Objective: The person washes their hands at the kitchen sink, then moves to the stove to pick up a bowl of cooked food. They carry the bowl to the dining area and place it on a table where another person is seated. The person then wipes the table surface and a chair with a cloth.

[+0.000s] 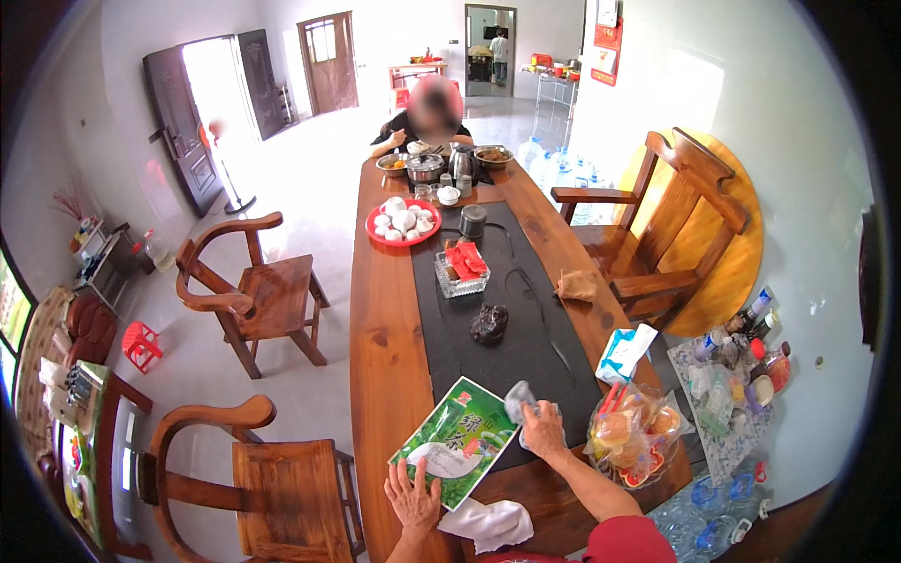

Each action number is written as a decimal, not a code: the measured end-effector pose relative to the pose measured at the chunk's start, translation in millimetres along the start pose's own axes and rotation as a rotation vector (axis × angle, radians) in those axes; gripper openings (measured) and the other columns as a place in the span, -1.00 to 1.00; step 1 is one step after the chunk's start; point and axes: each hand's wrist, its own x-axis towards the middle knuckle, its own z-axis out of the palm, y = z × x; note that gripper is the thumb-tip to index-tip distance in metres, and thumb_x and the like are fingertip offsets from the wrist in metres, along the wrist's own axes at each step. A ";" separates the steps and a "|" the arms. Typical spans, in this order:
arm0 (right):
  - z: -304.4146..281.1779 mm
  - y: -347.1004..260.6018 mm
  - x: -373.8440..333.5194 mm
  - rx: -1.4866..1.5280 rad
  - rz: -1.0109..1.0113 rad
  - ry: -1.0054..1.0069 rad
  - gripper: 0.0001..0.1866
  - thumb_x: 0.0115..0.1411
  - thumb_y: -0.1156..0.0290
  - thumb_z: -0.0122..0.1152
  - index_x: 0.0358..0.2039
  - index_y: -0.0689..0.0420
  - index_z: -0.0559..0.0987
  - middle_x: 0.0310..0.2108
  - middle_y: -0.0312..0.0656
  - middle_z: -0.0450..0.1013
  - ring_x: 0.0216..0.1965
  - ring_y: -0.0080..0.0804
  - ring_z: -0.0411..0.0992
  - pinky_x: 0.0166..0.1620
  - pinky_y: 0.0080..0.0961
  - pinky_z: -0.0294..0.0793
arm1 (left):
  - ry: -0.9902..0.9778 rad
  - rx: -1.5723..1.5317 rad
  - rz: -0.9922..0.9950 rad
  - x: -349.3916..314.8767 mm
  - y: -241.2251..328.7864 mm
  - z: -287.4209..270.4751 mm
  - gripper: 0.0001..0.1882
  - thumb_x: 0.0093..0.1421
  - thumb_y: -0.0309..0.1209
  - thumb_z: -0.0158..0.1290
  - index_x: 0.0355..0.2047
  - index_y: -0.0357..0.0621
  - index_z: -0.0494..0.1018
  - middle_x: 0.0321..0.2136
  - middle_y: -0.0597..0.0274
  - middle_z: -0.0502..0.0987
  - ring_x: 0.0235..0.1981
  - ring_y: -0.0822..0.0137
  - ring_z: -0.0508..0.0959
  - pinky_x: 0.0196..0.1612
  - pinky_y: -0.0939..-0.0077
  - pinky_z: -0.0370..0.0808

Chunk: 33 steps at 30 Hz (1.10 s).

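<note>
A flat green printed bag lies across the near end of the long wooden table, partly on its dark inset tray. My left hand rests on the bag's lower left edge with its fingers spread. At the upper right corner of the bag, my right hand is closed around a grey cloth, which bunches out past the fingers. A white cloth lies crumpled just below the bag, between my forearms. Beyond the bag sits a knotted dark plastic bag.
Right of my hand lie a clear bag of round breads and a tissue pack. Farther up stand a glass dish of red packets and a red plate of white cups. A person sits at the far end; wooden chairs flank the table.
</note>
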 end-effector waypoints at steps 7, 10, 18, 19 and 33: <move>-22.8 -97.0 4.0 0.356 -0.534 -0.020 -0.67 -0.02 0.40 0.13 -0.20 -0.22 0.56 -0.14 -0.20 0.29 -0.11 -0.26 0.30 -0.16 -0.31 0.32 | -0.049 -0.031 0.026 0.9 0.3 -7.8 -0.14 -0.11 0.21 0.04 0.14 0.03 0.16 0.13 -0.03 0.07 0.19 -0.06 0.00 0.15 0.03 -0.04; -8.7 -116.8 -24.7 0.447 -0.705 -0.280 -0.66 -0.05 0.42 0.09 -0.24 -0.26 0.58 -0.05 -0.27 0.27 -0.05 -0.25 0.25 -0.07 -0.22 0.25 | -0.011 -0.137 0.011 -0.5 -1.4 -0.6 -0.05 -0.16 0.25 0.05 0.16 -0.01 0.13 0.14 0.00 0.04 0.19 -0.05 -0.01 0.16 0.05 -0.06; 3.5 -75.8 -12.4 0.506 -0.644 -0.432 -0.65 -0.12 0.44 0.09 -0.28 -0.24 0.59 -0.08 -0.21 0.28 -0.07 -0.17 0.26 -0.07 -0.22 0.27 | -0.017 -0.020 0.054 3.1 4.6 -10.1 -0.01 -0.29 0.20 0.17 0.14 0.04 0.15 0.12 -0.02 0.08 0.18 -0.03 0.04 0.12 0.04 -0.01; 6.1 -61.7 -7.2 0.506 -0.633 -0.411 -0.67 -0.10 0.43 0.09 -0.29 -0.23 0.59 -0.11 -0.21 0.30 -0.08 -0.17 0.27 -0.08 -0.21 0.29 | -0.039 0.006 0.063 3.3 3.6 -11.6 -0.04 -0.30 0.19 0.19 0.11 0.07 0.18 0.11 -0.03 0.10 0.17 -0.05 0.06 0.11 0.02 0.00; 23.8 -125.9 27.7 0.530 -0.414 -0.062 -0.60 -0.07 0.26 0.21 -0.15 0.00 0.53 -0.14 -0.13 0.28 -0.10 -0.19 0.26 -0.14 -0.24 0.28 | -0.014 -0.038 0.089 7.0 2.5 -10.3 -0.14 -0.25 0.18 0.19 0.07 0.17 0.26 0.13 -0.04 0.09 0.17 -0.09 0.06 0.10 -0.01 0.02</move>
